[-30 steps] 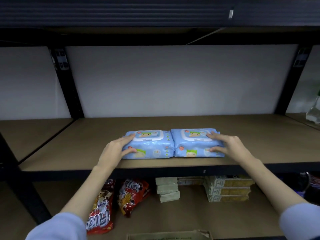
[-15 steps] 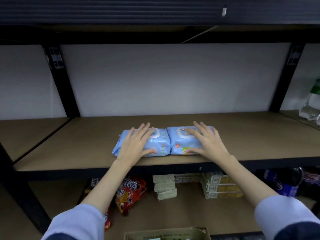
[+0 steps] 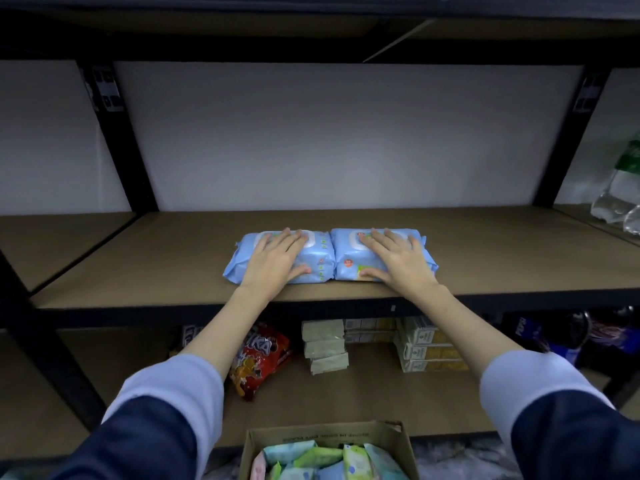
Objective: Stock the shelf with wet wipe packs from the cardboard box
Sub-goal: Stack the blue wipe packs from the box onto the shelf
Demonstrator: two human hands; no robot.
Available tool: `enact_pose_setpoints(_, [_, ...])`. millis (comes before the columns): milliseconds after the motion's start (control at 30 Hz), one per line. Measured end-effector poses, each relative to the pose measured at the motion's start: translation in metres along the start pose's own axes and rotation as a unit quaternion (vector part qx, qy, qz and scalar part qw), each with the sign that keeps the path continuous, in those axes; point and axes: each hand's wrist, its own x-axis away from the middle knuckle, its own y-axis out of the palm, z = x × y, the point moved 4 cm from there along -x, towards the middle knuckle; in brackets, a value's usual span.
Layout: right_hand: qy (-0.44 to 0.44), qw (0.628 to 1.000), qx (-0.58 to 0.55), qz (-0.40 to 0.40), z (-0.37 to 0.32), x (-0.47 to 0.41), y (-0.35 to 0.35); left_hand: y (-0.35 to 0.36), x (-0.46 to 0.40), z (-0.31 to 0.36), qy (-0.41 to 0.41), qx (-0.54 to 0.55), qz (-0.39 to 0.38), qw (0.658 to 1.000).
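Note:
Two light-blue wet wipe packs lie side by side near the front edge of the brown shelf board (image 3: 502,258). My left hand (image 3: 275,259) rests flat with straight fingers on the left pack (image 3: 318,259). On the right pack (image 3: 346,258) my right hand (image 3: 398,263) lies flat in the same way. The packs touch each other along their inner edges. Below, at the bottom of the view, an open cardboard box (image 3: 263,445) holds several more pastel wipe packs (image 3: 325,462).
The lower shelf holds red snack bags (image 3: 263,358), stacked pale packets (image 3: 325,348) and yellow-white cartons (image 3: 429,348). Dark bottles (image 3: 554,334) stand at its right. Plastic-wrapped bottles (image 3: 620,195) sit on the neighbouring shelf at far right. Black uprights (image 3: 121,140) frame the bay.
Both hands went from gripping the packs' outer ends to lying flat on top. The packs sit slightly further back on the shelf, and the camera dropped to show the box.

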Motion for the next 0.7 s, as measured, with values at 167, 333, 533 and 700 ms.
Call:
enact_pose_setpoints(167, [-0.041,0.988,-0.030,0.146,-0.040,0.048,-0.009,-0.026,0.046,0.034,-0.009,0.031,0.055,0.998])
enact_pose_setpoints(333, [-0.062,0.990,-0.091,0.084,-0.080,0.130,0.033,-0.016,0.133,0.071,-0.051,0.091,-0.018,0.994])
enact_pose_setpoints(533, [0.060,0.946,-0.185,-0.261,-0.112,0.251,0.135,0.069,0.269,0.119,-0.155,0.169,-0.395,0.890])
enact_pose_setpoints(700, [0.185,0.844,-0.248,-0.437,-0.118,0.336,0.187,0.116,0.367,0.139,-0.254,0.268,-0.523,0.768])
